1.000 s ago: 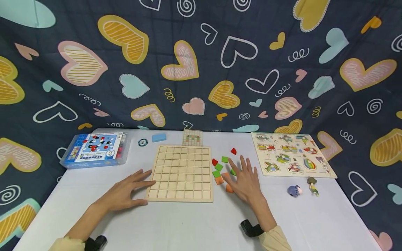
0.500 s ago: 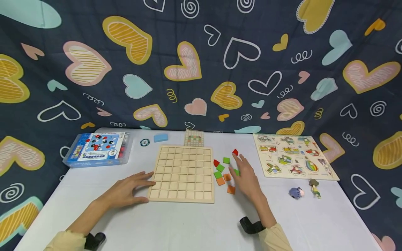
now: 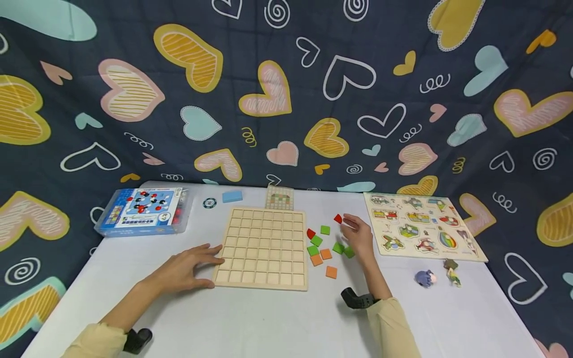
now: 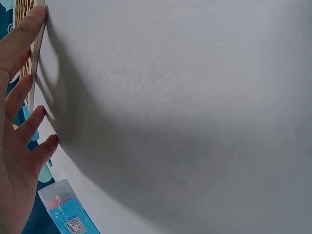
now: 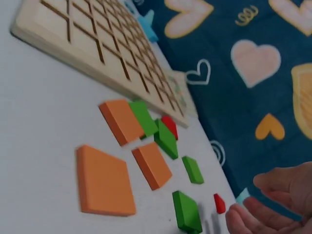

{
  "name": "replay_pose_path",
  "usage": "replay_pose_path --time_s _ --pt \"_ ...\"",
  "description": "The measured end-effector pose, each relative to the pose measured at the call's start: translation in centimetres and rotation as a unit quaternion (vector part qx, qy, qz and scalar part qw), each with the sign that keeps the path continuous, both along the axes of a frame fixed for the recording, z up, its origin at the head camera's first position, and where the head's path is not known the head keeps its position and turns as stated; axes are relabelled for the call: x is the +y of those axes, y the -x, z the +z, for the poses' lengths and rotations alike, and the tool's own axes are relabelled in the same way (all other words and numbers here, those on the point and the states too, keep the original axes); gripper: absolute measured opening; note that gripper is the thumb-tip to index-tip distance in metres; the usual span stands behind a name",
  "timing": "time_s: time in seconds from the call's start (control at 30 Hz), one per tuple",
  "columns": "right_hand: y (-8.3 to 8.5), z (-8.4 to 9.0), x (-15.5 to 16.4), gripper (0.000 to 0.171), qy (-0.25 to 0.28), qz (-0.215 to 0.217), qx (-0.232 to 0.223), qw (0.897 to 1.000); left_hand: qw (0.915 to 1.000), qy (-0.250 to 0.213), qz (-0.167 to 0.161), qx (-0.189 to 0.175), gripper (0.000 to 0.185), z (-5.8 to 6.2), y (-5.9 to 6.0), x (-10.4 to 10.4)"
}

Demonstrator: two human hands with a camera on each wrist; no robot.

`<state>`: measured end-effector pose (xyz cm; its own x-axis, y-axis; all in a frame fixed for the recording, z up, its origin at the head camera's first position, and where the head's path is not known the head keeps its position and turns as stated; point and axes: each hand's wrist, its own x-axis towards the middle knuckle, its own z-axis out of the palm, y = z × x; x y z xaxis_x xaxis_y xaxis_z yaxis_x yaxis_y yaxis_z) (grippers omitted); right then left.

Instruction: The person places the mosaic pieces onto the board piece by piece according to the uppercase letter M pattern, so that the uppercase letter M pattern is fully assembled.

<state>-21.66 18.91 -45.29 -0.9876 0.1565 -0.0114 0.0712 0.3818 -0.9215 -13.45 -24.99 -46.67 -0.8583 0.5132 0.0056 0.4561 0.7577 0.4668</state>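
Note:
A pale wooden grid board (image 3: 264, 248) lies flat in the head view. My left hand (image 3: 185, 268) is at its left edge, fingers spread, thumb near the front corner; the left wrist view shows fingertips (image 4: 36, 14) against the board's side. My right hand (image 3: 359, 238) hovers right of the board, fingers loosely bent, its fingertips beside a red quarter-round tile (image 3: 337, 219). In the right wrist view that red tile (image 5: 219, 204) lies on the table, a gap between it and the fingers. Green tiles (image 3: 325, 230), orange tiles (image 3: 331, 272) and another red tile (image 3: 311, 233) lie around.
Behind the board lies a small pattern card (image 3: 280, 198). At back left are a clear plastic box (image 3: 143, 211), a round chip (image 3: 209, 203) and a blue block (image 3: 232, 196). To the right are a picture puzzle board (image 3: 423, 226) and small figurines (image 3: 425, 278).
My right hand has moved back from over the tiles toward the far red tile, its fingers drawing in and uncovering green and orange tiles. The left hand stays at the board; the view shifts slightly.

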Motion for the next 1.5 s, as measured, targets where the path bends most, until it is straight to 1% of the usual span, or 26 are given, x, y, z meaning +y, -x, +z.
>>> replay_pose_path --time_s 0.13,0.27,0.47,0.63,0.7,0.77,0.9,0.97,1.0,1.07,1.13,1.2,1.23,1.27,1.33,1.43,1.5 --pt "1.1 -0.4 0.1 0.040 0.007 -0.022 -0.038 0.999 1.0000 0.001 0.002 -0.007 0.058 -0.1 0.0 0.1" --pt "2.1 -0.8 -0.1 0.042 0.014 -0.042 -0.063 0.997 1.0000 0.001 0.003 -0.007 0.058 -0.1 -0.1 0.2" --pt "3.7 -1.5 -0.6 0.049 0.024 -0.053 -0.051 0.997 0.9999 -0.005 0.007 -0.013 0.057 -0.1 -0.4 0.4" --pt "5.1 -2.1 -0.4 0.050 0.094 -0.044 -0.044 0.994 0.9999 -0.006 0.004 -0.014 0.057 -0.1 -0.3 0.5" --pt "5.5 -2.3 -0.2 0.050 0.109 -0.035 -0.041 0.993 0.9998 -0.009 0.004 -0.015 0.058 -0.2 -0.3 0.5" --pt "5.8 -2.5 0.0 0.051 0.097 -0.025 -0.035 0.994 0.9998 -0.013 0.004 -0.013 0.058 -0.2 -0.4 0.5" --pt "6.3 -2.6 -0.1 0.048 0.030 -0.009 -0.028 0.999 0.9999 -0.013 0.005 -0.008 0.058 -0.2 -0.4 0.4" --pt "6.5 -2.6 -0.2 0.046 0.006 0.008 -0.026 1.000 0.9999 -0.013 0.007 -0.005 0.058 -0.1 -0.5 0.4" --pt "6.6 -2.6 -0.2 0.045 0.005 0.022 -0.025 0.999 0.9999 -0.013 0.008 -0.004 0.057 -0.1 -0.5 0.3" --pt "6.7 -2.5 0.1 0.044 0.009 0.065 -0.019 0.998 0.9999 -0.013 0.009 -0.005 0.057 -0.2 -0.5 0.3" --pt "6.6 -2.5 0.5 0.046 0.034 0.105 -0.014 0.994 0.9998 -0.015 0.009 -0.007 0.057 -0.2 -0.6 0.3" --pt "6.6 -2.5 1.0 0.050 0.058 0.130 -0.010 0.990 0.9998 -0.016 0.009 -0.008 0.056 -0.2 -0.6 0.3" --pt "6.5 -2.6 1.2 0.051 0.062 0.133 -0.007 0.989 0.9998 -0.016 0.009 -0.007 0.056 -0.2 -0.6 0.3" --pt "6.5 -2.6 1.3 0.051 0.063 0.127 -0.007 0.990 0.9998 -0.016 0.009 -0.007 0.056 -0.2 -0.6 0.3" --pt "6.4 -2.7 1.2 0.049 0.052 0.100 -0.007 0.994 0.9998 -0.017 0.011 -0.005 0.056 -0.2 -0.6 0.2" --pt "6.4 -2.7 0.6 0.045 -0.006 0.059 -0.009 0.998 0.9998 -0.020 0.010 0.000 0.056 -0.1 -0.7 0.1" --pt "6.5 -2.6 0.1 0.043 -0.043 0.045 -0.007 0.998 0.9996 -0.026 0.009 0.002 0.056 -0.1 -0.7 0.1"
